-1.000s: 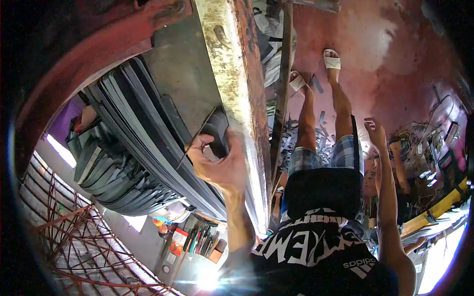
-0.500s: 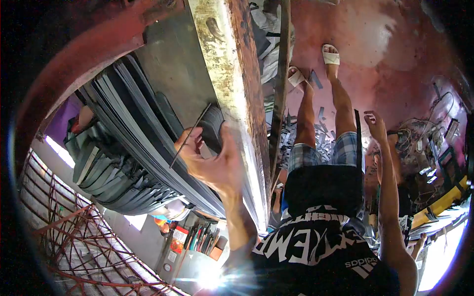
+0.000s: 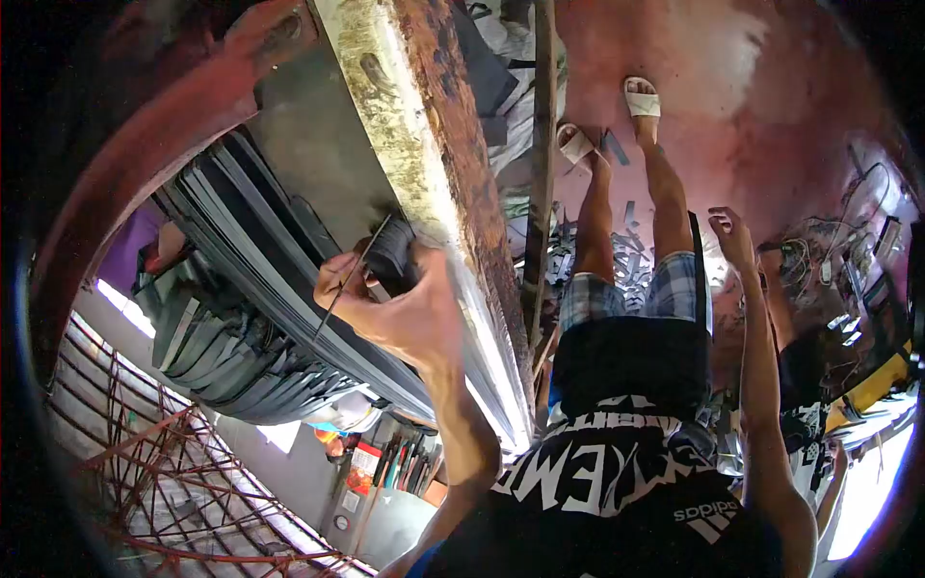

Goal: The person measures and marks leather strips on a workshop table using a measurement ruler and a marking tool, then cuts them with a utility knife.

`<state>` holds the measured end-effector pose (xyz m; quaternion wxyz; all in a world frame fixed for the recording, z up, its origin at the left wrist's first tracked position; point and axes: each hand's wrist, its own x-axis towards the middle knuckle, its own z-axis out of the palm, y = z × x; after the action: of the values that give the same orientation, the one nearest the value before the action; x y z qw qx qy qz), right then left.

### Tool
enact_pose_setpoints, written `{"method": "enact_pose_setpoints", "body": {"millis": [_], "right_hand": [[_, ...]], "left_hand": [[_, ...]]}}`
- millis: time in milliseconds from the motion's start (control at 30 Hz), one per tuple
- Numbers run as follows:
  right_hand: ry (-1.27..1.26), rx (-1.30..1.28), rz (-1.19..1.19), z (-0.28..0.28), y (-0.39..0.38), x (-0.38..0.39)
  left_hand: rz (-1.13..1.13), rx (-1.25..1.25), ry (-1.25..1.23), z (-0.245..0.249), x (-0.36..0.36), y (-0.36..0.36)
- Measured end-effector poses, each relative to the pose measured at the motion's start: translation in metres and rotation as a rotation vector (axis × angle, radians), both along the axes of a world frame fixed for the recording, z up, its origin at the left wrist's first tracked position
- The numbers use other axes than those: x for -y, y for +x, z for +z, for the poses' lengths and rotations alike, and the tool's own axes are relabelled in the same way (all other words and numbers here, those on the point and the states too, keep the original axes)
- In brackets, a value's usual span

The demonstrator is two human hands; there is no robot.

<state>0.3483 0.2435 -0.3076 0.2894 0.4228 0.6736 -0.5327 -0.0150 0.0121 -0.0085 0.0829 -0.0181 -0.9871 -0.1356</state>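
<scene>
My left hand (image 3: 395,313) reaches over the workbench at the left, with thumb and fingers wrapped around a small stack of dark strips (image 3: 390,252). One thin dark strip (image 3: 339,299) stands out from the stack and slants down past my fingers. The stack lies against a worn, yellowish beam (image 3: 390,125). Beneath my wrist runs a long bundle of grey and black strips (image 3: 260,231). At the right, my right hand (image 3: 730,236) hangs beside my leg, fingers loosely bent and apart, holding nothing I can see.
Cut scraps (image 3: 631,260) litter the red floor (image 3: 694,48) around my legs. Another pile of strips (image 3: 231,356) lies at the left, near a metal grille (image 3: 145,462). Handled tools (image 3: 409,462) stand in a holder. A co-worker's patterned shirt (image 3: 807,433) and cables (image 3: 805,275) show at the right.
The view has shifted a little, so the beam and bench appear farther left. My left hand stays around the stack, its wrist slightly turned. My right hand is nearly unchanged.
</scene>
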Motion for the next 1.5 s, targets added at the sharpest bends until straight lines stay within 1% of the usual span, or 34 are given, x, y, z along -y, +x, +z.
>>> {"method": "enact_pose_setpoints", "body": {"millis": [67, 133, 233, 267, 367, 433, 500, 533, 600, 733, 800, 833, 900, 933, 967, 1033, 1067, 1100, 1167, 1200, 1267, 1300, 1367, 1433, 1500], "right_hand": [[-0.019, -0.013, 0.005, -0.002, 0.006, 0.000], [0.028, -0.031, -0.001, -0.004, 0.014, 0.003], [0.015, 0.027, 0.007, -0.007, 0.020, 0.001], [-0.018, -0.025, -0.021, -0.008, 0.022, 0.001], [-0.012, -0.018, 0.008, -0.009, 0.025, -0.002], [-0.015, -0.056, 0.010, -0.010, 0.029, -0.002], [0.035, -0.041, 0.014, -0.008, 0.032, -0.004], [0.036, -0.041, 0.012, -0.007, 0.034, -0.005], [0.010, -0.025, 0.010, -0.006, 0.036, -0.007], [0.033, -0.023, 0.027, -0.003, 0.038, -0.006], [0.018, -0.011, 0.003, -0.004, 0.036, -0.005], [0.009, -0.016, 0.007, -0.004, 0.035, -0.003], [0.012, 0.051, 0.043, -0.006, 0.034, -0.004], [0.006, -0.020, 0.056, -0.009, 0.034, -0.003], [0.009, -0.019, 0.063, -0.011, 0.036, -0.003], [-0.029, -0.072, 0.019, -0.014, 0.040, -0.004], [-0.015, -0.052, 0.040, -0.016, 0.040, -0.004], [-0.007, -0.056, 0.040, -0.017, 0.039, -0.005], [-0.050, -0.137, -0.002, -0.016, 0.040, -0.008], [-0.010, -0.053, 0.028, -0.005, 0.028, -0.009], [0.001, -0.052, 0.010, -0.002, 0.024, -0.012], [0.008, -0.057, -0.003, -0.003, 0.025, -0.014], [0.004, -0.068, -0.007, -0.005, 0.028, -0.017], [0.000, -0.056, -0.041, -0.011, 0.033, -0.014], [0.018, -0.048, -0.053, -0.014, 0.039, -0.012]], "left_hand": [[0.043, 0.017, -0.004, 0.001, 0.001, 0.000], [-0.031, -0.016, -0.018, 0.000, 0.004, -0.001], [-0.023, 0.039, -0.066, 0.005, 0.003, -0.004], [-0.071, 0.035, -0.104, 0.007, 0.002, -0.005], [-0.089, 0.037, -0.111, 0.006, 0.011, -0.005], [-0.086, 0.027, -0.158, 0.006, 0.015, -0.004], [-0.223, -0.038, -0.132, 0.002, 0.024, -0.005], [-0.224, -0.039, -0.131, 0.002, 0.025, -0.005], [-0.201, -0.020, -0.142, 0.002, 0.026, -0.005], [-0.229, -0.051, -0.171, 0.001, 0.022, -0.006], [-0.075, 0.042, -0.155, 0.003, 0.020, -0.007], [-0.070, 0.038, -0.164, 0.004, 0.019, -0.007], [-0.056, 0.036, -0.108, 0.003, 0.017, -0.008], [-0.129, 0.037, -0.163, 0.004, 0.019, -0.010], [-0.122, 0.038, -0.160, 0.006, 0.021, -0.013], [-0.100, 0.218, 0.012, 0.013, 0.022, -0.017], [-0.031, 0.261, 0.074, 0.016, 0.020, -0.014], [-0.032, 0.256, 0.082, 0.018, 0.020, -0.011], [-0.176, 0.118, 0.008, 0.018, 0.023, -0.001], [-0.179, 0.121, 0.014, 0.018, 0.025, 0.005], [-0.122, 0.131, 0.099, 0.021, 0.027, 0.015], [-0.128, 0.133, 0.101, 0.023, 0.028, 0.019], [-0.044, 0.147, 0.073, 0.026, 0.029, 0.023], [-0.052, 0.154, 0.029, 0.028, 0.026, 0.018], [-0.049, 0.098, -0.089, 0.024, 0.022, 0.011]]}}
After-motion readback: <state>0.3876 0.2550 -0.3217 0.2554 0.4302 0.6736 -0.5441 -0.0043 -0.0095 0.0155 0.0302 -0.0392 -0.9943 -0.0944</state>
